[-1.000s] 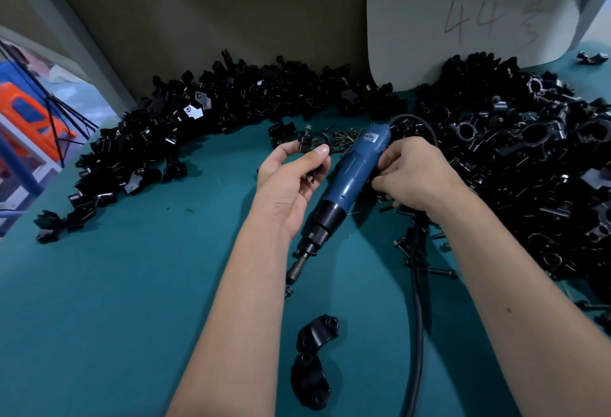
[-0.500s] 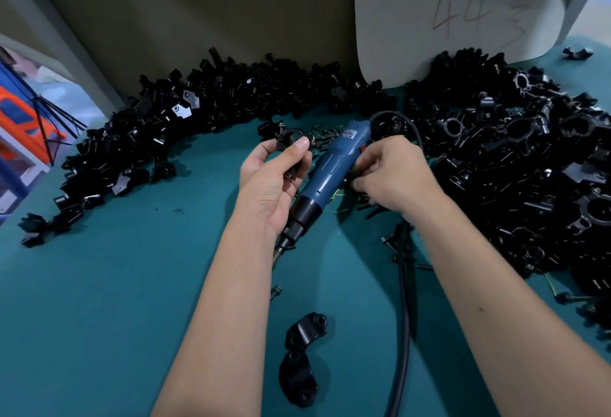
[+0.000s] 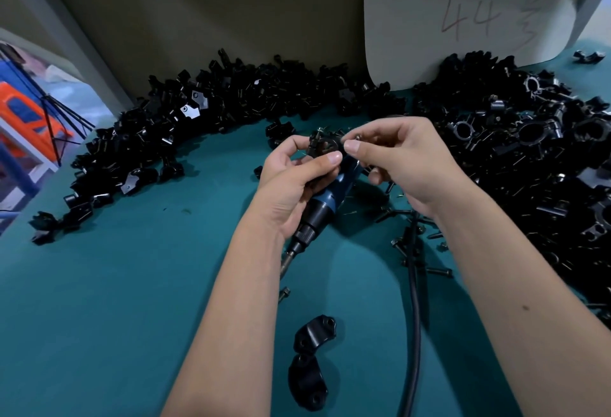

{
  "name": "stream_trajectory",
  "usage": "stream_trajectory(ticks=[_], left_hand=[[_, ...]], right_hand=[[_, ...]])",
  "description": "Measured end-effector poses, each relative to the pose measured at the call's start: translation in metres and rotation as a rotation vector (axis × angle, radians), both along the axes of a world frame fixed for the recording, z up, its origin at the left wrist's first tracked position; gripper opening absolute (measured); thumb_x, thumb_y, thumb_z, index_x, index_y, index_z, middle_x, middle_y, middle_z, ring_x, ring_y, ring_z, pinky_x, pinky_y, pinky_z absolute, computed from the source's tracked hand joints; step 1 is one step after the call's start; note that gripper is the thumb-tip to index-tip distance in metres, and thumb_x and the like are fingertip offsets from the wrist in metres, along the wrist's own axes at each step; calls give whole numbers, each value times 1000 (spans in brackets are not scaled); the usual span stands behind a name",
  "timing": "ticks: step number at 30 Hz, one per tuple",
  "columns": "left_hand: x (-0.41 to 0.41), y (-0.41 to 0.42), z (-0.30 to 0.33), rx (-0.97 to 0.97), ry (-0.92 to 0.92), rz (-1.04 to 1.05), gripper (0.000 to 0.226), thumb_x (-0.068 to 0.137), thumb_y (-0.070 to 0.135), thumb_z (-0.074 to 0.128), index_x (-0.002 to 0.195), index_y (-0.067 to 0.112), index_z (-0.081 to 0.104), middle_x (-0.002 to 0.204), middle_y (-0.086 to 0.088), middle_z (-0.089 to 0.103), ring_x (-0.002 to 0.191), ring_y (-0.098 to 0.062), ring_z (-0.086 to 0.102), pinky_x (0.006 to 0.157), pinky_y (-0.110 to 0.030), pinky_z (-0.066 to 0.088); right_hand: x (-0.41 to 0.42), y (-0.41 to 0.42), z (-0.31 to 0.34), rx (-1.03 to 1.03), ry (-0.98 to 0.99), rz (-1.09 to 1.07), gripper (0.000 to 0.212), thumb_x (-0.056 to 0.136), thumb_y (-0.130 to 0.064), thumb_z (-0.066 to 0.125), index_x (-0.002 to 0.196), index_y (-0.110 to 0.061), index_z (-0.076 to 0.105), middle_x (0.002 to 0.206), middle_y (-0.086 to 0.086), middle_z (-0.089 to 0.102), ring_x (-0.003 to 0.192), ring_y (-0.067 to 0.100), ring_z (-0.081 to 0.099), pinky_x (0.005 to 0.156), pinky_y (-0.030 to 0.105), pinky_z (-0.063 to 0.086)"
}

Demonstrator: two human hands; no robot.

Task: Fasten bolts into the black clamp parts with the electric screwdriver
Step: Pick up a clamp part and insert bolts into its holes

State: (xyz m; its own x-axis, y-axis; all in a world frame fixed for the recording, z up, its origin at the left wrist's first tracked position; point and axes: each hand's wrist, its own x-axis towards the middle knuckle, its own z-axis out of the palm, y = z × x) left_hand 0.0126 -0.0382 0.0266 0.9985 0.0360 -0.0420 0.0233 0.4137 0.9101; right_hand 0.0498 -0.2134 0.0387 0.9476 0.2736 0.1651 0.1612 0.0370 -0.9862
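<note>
Teal surface (image 3: 115, 301) carries two heaps of black clamp parts: one arcs along the far left (image 3: 185, 125), one fills the right side (image 3: 529, 158). A white card (image 3: 463, 13) marked "44" leans on the far wall. Your left hand (image 3: 294, 181) pinches a ring-shaped black clamp part (image 3: 325, 147) between thumb and fingers, raised at centre. Your right hand (image 3: 406, 162) meets it from the right, thumb and forefinger pinched at the clamp's edge; whether a bolt sits between them cannot be told. The blue electric screwdriver (image 3: 325, 205) lies on the surface beneath your left hand, bit pointing near-left, its black cable (image 3: 415, 317) running toward you. Loose bolts (image 3: 436, 271) lie beside the cable. Two clamp halves (image 3: 310, 360) lie touching at near centre.
</note>
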Motion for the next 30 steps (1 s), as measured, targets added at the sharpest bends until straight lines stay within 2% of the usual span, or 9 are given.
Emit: stream_trajectory(ticks=[7, 11, 13, 16, 18, 22, 25, 27, 30], left_hand=[[-1, -3, 2, 9, -34, -29, 27, 79, -8, 76, 92, 11, 62, 78, -5, 74, 67, -14, 71, 68, -20, 58], [-2, -2, 1, -13, -24, -11, 27, 79, -8, 77, 88, 13, 63, 80, -8, 73, 68, -15, 70, 68, -21, 58], [-2, -2, 1, -20, -35, -27, 28, 75, -6, 79, 88, 14, 63, 81, -9, 72, 69, -16, 70, 69, -22, 59], [-2, -3, 2, -3, -47, -50, 29, 72, -3, 80, 89, 13, 63, 79, -7, 72, 68, -15, 70, 68, -22, 59], [-3, -3, 2, -13, -53, -53, 30, 69, -1, 80, 89, 13, 62, 77, -6, 71, 66, -14, 70, 66, -22, 59], [-3, -2, 1, 5, -58, -54, 34, 67, 0, 81, 91, 12, 60, 74, -5, 70, 65, -15, 71, 65, -25, 60], [-2, -3, 0, 32, -57, -34, 31, 73, -6, 79, 92, 11, 61, 74, -6, 71, 65, -16, 72, 65, -25, 60], [-1, -4, 0, 9, -54, -28, 29, 76, -7, 77, 91, 10, 61, 76, -7, 72, 64, -15, 71, 63, -23, 59], [0, -3, -2, -18, -50, -23, 26, 80, -9, 76, 91, 11, 63, 78, -9, 72, 64, -14, 70, 64, -22, 58]], right_hand=[[4, -6, 1, -13, 21, -44, 7, 89, -5, 79, 84, -9, 81, 71, 4, 66, 63, 11, 58, 50, 22, 46], [4, -11, 4, -102, -19, 14, 15, 87, -1, 79, 76, -12, 80, 68, 10, 64, 56, 16, 56, 51, 24, 49], [3, -11, 4, -90, -18, 17, 16, 87, -1, 79, 75, -12, 79, 65, 7, 63, 54, 15, 55, 50, 23, 49], [3, -8, 3, -7, 5, -20, 5, 90, -3, 78, 85, -3, 78, 61, 0, 61, 56, 12, 54, 51, 23, 48], [3, -6, 3, -19, -1, -13, 5, 90, -3, 78, 86, 1, 77, 60, 0, 61, 54, 10, 54, 51, 22, 48], [3, -6, 6, -98, -28, -3, 7, 89, -3, 79, 82, -3, 78, 61, 3, 63, 53, 10, 56, 51, 21, 49], [3, -5, 7, -130, -79, -26, 9, 88, -2, 80, 91, -11, 79, 67, 4, 67, 53, 12, 61, 52, 22, 52], [3, -3, 7, -118, -113, -44, 15, 87, -1, 80, 99, -11, 76, 74, 7, 69, 54, 16, 63, 52, 22, 53], [2, 0, 6, -124, -182, -72, 8, 87, -3, 81, 93, -7, 77, 74, 7, 72, 53, 16, 64, 53, 23, 53]])
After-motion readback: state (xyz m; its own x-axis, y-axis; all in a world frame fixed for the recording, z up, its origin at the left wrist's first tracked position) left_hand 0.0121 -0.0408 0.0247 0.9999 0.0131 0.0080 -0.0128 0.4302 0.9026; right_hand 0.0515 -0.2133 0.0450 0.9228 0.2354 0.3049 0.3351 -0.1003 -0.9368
